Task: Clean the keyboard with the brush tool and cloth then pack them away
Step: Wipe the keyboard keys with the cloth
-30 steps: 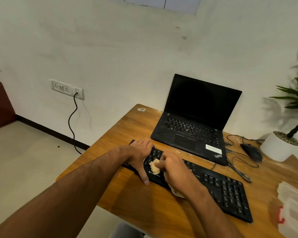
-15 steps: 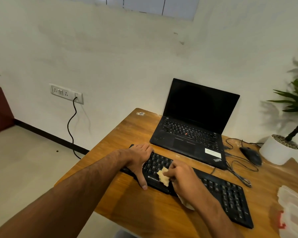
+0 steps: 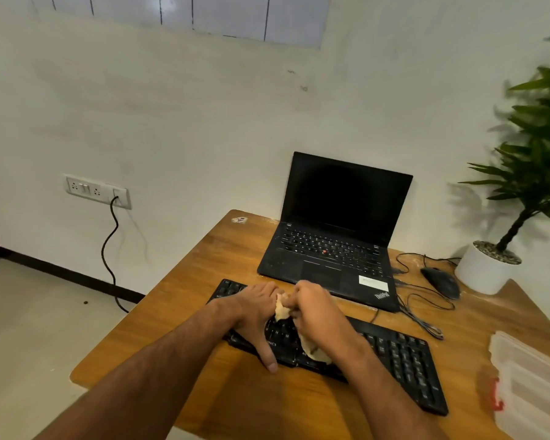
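Wiping the keyboard [image 3: 404, 357] with the cloth [image 3: 281, 308] bunched in my right hand [image 3: 315, 312] fingers, left hand [image 3: 254, 315] flat, steadying; next, sweep rightward.

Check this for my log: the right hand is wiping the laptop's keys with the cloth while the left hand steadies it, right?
Not the laptop. The head view shows the right hand wiping the separate black keyboard with the cloth, while the left hand steadies it.

Two hands [image 3: 258, 309] [image 3: 315, 309], one keyboard [image 3: 400, 360], one cloth [image 3: 281, 308], one laptop [image 3: 334, 236], one mouse [image 3: 442, 282], one potted plant [image 3: 489, 265].
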